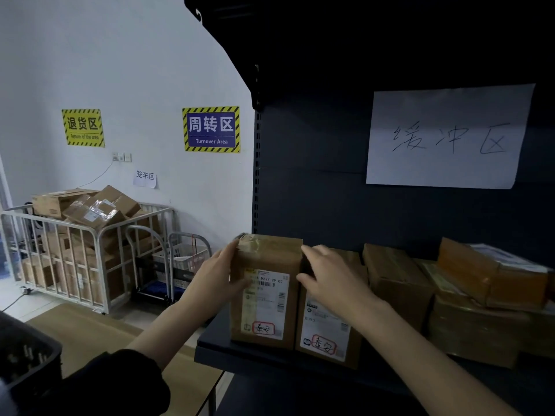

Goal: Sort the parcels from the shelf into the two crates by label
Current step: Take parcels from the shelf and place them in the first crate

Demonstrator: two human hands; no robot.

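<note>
A brown cardboard parcel (265, 295) stands upright at the left end of the dark shelf (216, 352), its white label with a red-circled mark facing me. My left hand (216, 280) grips its left side, thumb across the front. My right hand (327, 277) holds its right edge, fingers curled between it and a second labelled parcel (327, 334) standing right beside it. More brown parcels (396, 280) lie stacked further right on the shelf. A dark crate (27, 364) shows at the bottom left corner.
A white metal cage cart (75, 259) full of cardboard boxes stands against the far wall at left, with folded hand trolleys (168, 265) beside it. A wooden table top (90, 331) lies below my left arm. A handwritten paper sign (447, 136) hangs on the shelf's back panel.
</note>
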